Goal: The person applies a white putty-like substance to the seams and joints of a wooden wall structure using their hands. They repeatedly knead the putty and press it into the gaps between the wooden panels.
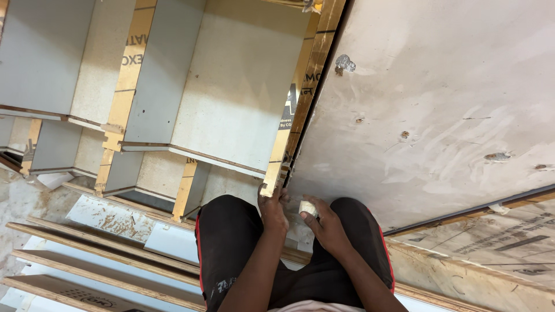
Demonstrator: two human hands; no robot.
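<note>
Fingers of your left hand (pixel 272 209) pinch the plywood edge (pixel 270 184) of the cabinet (pixel 231 86); your right hand (pixel 324 222) is clamped on a white lump (pixel 307 208) beside the wall (pixel 439 104).

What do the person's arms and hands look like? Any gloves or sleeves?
No gloves: the left hand and right hand are bare, and both forearms are bare too, with no sleeves, rings or watch showing. Below them are black trousers with a thin red side stripe.
</note>
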